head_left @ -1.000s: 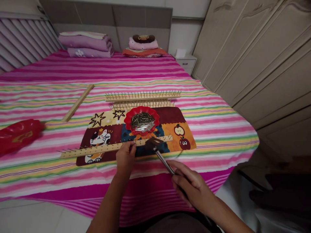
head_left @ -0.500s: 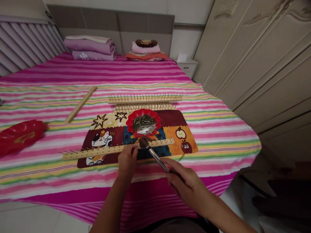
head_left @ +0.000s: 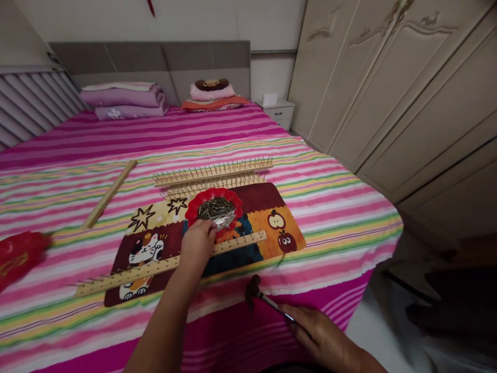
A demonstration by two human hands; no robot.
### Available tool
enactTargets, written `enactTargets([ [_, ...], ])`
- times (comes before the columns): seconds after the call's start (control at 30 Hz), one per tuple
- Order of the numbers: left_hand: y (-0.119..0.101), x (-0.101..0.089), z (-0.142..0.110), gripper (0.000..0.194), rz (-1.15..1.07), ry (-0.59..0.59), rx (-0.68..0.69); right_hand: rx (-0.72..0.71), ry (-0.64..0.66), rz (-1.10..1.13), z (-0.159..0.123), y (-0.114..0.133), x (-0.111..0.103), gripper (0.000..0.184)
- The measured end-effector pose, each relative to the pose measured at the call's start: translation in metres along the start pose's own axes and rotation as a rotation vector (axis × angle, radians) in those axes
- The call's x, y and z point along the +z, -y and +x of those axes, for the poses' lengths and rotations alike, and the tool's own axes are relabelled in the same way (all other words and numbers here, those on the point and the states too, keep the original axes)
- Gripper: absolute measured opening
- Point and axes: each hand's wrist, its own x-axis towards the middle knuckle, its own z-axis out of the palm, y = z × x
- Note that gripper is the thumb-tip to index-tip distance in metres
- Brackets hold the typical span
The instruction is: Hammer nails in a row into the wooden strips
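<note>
My right hand [head_left: 320, 331] is closed round the handle of a hammer [head_left: 267, 300], held low over the near edge of the bed. Its dark claw head points away to the left. My left hand [head_left: 198, 243] reaches over a wooden strip [head_left: 238, 242] to the near rim of a red scalloped bowl [head_left: 191, 210]. Its fingers are drawn together at the nails [head_left: 219, 210] heaped in the bowl; what they pinch is hidden. Nails stand in a row along the strip, which lies slanted across a patterned mat [head_left: 272, 192].
Behind the bowl lie more nail-studded strips [head_left: 213, 173]. A plain wooden strip [head_left: 111, 194] rests to the left, with a red dish [head_left: 19, 256] at the far left. Folded bedding [head_left: 124, 98] is by the headboard; a wardrobe [head_left: 373, 93] stands right.
My left hand has left the strip and moved to the bowl of nails. My right hand has drawn the hammer back from the strip, down and to the right. The view has shifted.
</note>
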Motion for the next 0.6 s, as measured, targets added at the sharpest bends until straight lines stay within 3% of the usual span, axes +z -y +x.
enactTargets([
  [0.1,-0.008,0.012,0.034,0.019,0.138,0.178,0.037,0.002,0.002,0.038,0.003,0.002,-0.001,0.050],
  [0.2,-0.012,0.022,0.053,0.015,0.158,0.274,0.028,0.012,-0.006,0.077,0.005,0.003,-0.002,0.052],
  [0.37,-0.014,0.025,0.057,0.015,0.125,0.313,0.026,0.028,0.005,0.100,0.003,0.003,-0.002,0.051],
  [0.6,-0.007,0.004,0.054,0.014,0.043,0.290,0.016,0.042,0.025,0.088,0.005,0.004,-0.003,0.048],
])
